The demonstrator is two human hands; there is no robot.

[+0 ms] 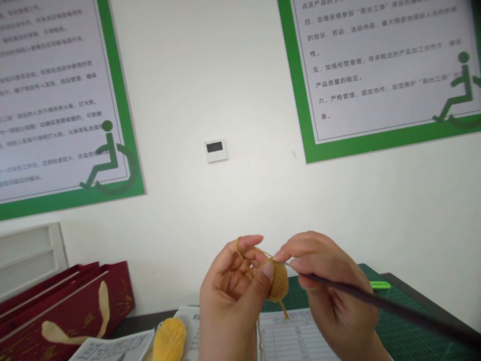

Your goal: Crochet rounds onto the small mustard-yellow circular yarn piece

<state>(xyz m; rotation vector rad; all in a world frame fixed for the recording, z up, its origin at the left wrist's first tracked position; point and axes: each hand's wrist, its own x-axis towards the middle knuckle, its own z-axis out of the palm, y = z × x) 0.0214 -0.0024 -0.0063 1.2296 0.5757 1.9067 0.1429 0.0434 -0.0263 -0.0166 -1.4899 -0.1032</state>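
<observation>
Between thumb and fingers, my left hand [236, 286] pinches a small rounded piece of mustard-coloured crochet [278, 282]. A strand of the same yarn [240, 253] loops round its raised index finger and runs to the top of the piece. My right hand [330, 281] grips a crochet hook [349, 290] with a long dark handle, its thin metal end reaching the upper edge of the crochet. The hook's very tip is hidden at the stitches. A short yarn tail hangs below the piece, and a longer strand drops beside my left wrist.
A ball of yellow yarn [170, 340] stands at the lower left by printed sheets [295, 336]. Dark red gift bags [86, 311] with a ribbon handle are farther left. A green cutting mat [409, 321] bears a bright green object [380, 285]. Behind is a white wall with posters.
</observation>
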